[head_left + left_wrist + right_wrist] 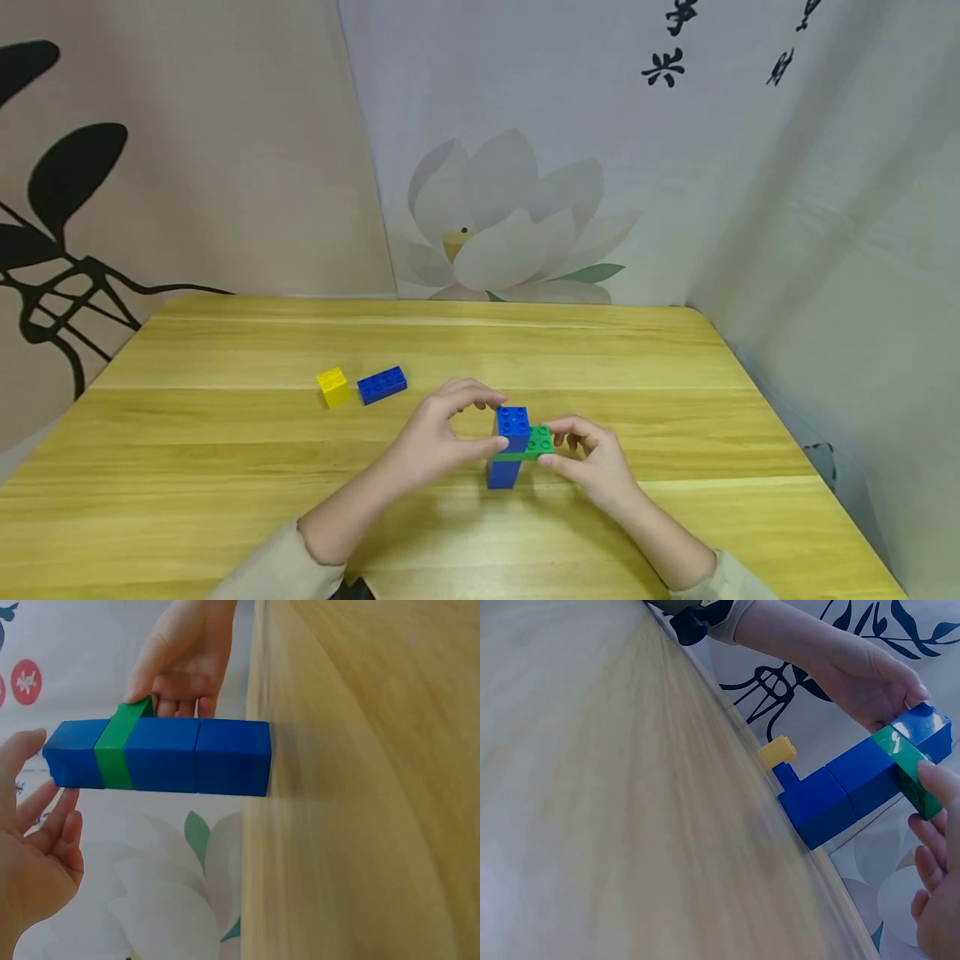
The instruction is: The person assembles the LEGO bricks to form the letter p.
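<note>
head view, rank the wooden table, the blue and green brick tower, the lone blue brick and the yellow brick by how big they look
Largest to smallest:
1. Wooden table
2. Blue and green brick tower, partly covered
3. Lone blue brick
4. Yellow brick, a bit smaller

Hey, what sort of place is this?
Probably an indoor play or craft corner, though I can't be sure: there's a wood-grain table, a tower of toy bricks, and printed cloth hanging behind.
</note>
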The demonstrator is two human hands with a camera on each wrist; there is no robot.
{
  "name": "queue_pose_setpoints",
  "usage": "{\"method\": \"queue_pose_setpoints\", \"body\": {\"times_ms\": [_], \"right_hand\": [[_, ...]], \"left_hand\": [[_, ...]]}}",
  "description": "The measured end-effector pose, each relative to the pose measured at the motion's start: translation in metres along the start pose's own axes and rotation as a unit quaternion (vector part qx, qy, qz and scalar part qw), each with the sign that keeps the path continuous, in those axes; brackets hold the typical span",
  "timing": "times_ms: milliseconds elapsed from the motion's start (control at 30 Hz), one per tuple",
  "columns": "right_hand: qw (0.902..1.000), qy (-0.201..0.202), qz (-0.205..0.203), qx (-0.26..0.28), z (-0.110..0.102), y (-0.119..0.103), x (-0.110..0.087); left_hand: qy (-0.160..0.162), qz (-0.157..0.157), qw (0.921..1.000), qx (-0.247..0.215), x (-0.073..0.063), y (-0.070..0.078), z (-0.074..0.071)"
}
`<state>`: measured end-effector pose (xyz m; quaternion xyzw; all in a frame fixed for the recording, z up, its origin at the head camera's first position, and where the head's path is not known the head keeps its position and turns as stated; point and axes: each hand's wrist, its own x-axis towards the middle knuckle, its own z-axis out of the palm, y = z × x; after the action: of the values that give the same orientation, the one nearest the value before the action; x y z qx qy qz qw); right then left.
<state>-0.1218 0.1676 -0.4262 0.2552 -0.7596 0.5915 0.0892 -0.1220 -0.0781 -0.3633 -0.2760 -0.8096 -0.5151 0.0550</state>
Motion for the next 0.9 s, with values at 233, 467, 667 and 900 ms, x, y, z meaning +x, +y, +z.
{"method": "queue_pose_setpoints", "body": {"times_ms": [233,467,667,900], "right_hand": [[0.9997,0.000,0.020,-0.015,0.000,0.000,0.001],[0.9996,0.001,0.029,-0.006,0.000,-0.005,0.001],[0.9995,0.004,0.031,-0.009,0.001,-0.011,0.001],[0.9995,0.003,0.032,-0.007,0.001,-0.001,0.000]], "left_hand": [[0.040,0.009,0.9991,0.008,-0.005,-0.003,-0.016],[0.063,-0.005,0.9977,0.023,-0.014,-0.012,-0.033],[0.080,-0.015,0.9960,0.037,-0.021,-0.022,-0.048],[0.112,-0.019,0.9929,0.036,-0.030,-0.034,-0.066]]}}
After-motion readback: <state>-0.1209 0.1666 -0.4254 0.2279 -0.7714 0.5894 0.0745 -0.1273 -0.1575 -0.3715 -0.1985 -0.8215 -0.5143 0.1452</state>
